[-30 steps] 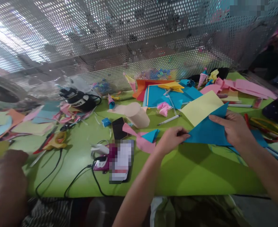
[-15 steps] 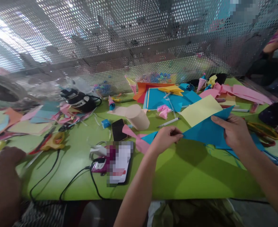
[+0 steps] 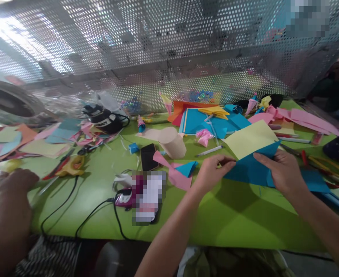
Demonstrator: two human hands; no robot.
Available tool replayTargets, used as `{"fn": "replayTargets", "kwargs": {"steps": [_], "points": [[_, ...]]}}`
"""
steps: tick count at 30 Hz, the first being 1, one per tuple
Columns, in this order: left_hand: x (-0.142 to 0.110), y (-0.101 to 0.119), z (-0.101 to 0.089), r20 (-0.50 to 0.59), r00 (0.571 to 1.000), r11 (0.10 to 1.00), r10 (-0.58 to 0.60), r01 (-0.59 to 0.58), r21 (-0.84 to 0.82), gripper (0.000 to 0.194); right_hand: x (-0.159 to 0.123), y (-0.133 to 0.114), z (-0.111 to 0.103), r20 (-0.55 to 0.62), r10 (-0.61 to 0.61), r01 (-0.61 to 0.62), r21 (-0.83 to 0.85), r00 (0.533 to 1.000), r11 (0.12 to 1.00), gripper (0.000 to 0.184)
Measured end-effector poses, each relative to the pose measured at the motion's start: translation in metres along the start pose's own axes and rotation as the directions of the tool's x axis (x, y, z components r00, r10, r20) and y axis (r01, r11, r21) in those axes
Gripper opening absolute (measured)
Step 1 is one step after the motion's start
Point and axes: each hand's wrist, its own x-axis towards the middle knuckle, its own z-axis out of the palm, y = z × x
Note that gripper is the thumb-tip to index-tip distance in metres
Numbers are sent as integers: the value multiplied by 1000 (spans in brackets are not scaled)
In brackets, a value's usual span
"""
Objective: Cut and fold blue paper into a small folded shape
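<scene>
Over the right part of the green table I hold a sheet of blue paper tilted in front of me. My left hand pinches its left edge between thumb and fingers. My right hand grips the other side, thumb on the near face. Just behind it shows a pale yellow sheet; I cannot tell whether it touches the blue one. Left of my left hand lie a pink paper piece and a small blue folded triangle. Behind these stands a beige paper cylinder.
A stack of blue sheets lies behind, near a white pen. A phone, a dark phone and a yellow glue gun with cables are leftward. A co-worker's hand reaches in at far left. Yellow-handled scissors lie right.
My left hand has moved right along the blue paper, closer to my right hand. The blue sheet's upper corner sits lower. The co-worker's arm has shifted slightly; the whole view has moved a little.
</scene>
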Motion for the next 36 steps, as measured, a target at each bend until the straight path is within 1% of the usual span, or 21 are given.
{"fn": "replayTargets", "kwargs": {"steps": [2, 3, 4, 5, 7, 8, 9, 11, 12, 14, 17, 20, 23, 26, 29, 31, 33, 36], "points": [[0, -2, 2, -6, 1000, 1000, -6, 6, 20, 19, -1, -1, 1, 55, 20, -17, -55, 998, 998, 29], [0, -4, 2, -18, 1000, 999, -12, 13, 33, 17, -1, -2, 1, 68, 10, -4, -82, 998, 997, 29], [1, -5, 1, -39, 999, 999, -19, 21, 45, 17, 0, -3, 0, 64, -23, 30, -108, 998, 994, 31], [1, -7, 0, -68, 997, 998, -27, 31, 54, 17, 1, -5, -1, 42, -81, 86, -130, 996, 988, 34], [2, -9, -2, -140, 989, 997, -40, 50, 66, 18, 2, -8, -4, -25, -213, 207, -154, 977, 966, 37], [3, -9, -3, -173, 984, 996, -43, 56, 72, 18, 3, -9, -5, -53, -254, 244, -154, 966, 958, 35], [3, -10, -4, -197, 979, 995, -43, 59, 77, 18, 3, -10, -5, -62, -267, 256, -149, 962, 955, 30], [3, -9, -5, -218, 975, 995, -35, 54, 82, 18, 4, -10, -5, -31, -233, 227, -134, 972, 965, 22], [3, -9, -5, -220, 975, 995, -30, 50, 86, 17, 4, -10, -5, -1, -199, 197, -133, 980, 971, 22], [3, -7, -5, -223, 975, 994, -17, 41, 102, 16, 4, -7, -3, 40, -132, 136, -127, 991, 983, 25], [2, -4, -4, -247, 969, 989, 13, 25, 149, 14, 5, -3, -1, 67, -52, 57, -66, 996, 996, 27], [2, -3, -1, -277, 959, 978, 61, -2, 209, 11, 3, 2, 2, 131, 14, -12, -18, 991, 1000, 25], [2, -3, 2, -296, 949, 965, 106, -27, 259, 10, -1, 4, 7, 209, 94, -93, -11, 973, 996, 24], [3, -4, 4, -307, 946, 964, 107, -22, 266, 7, -6, 4, 12, 251, 136, -136, -17, 958, 991, 29], [3, -5, 5, -303, 948, 962, 101, -16, 271, 5, -9, 1, 16, 245, 135, -138, -4, 960, 990, 31], [2, -4, 5, -292, 949, 955, 118, -28, 296, 6, -11, -1, 18, 226, 128, -140, 36, 966, 990, 28], [0, -3, 7, -289, 947, 945, 142, -43, 323, 7, -12, -3, 20, 238, 162, -183, 70, 958, 981, 25], [-1, -3, 9, -303, 938, 943, 169, -65, 325, 6, -14, -5, 23, 248, 239, -262, 65, 939, 963, 25]]}}
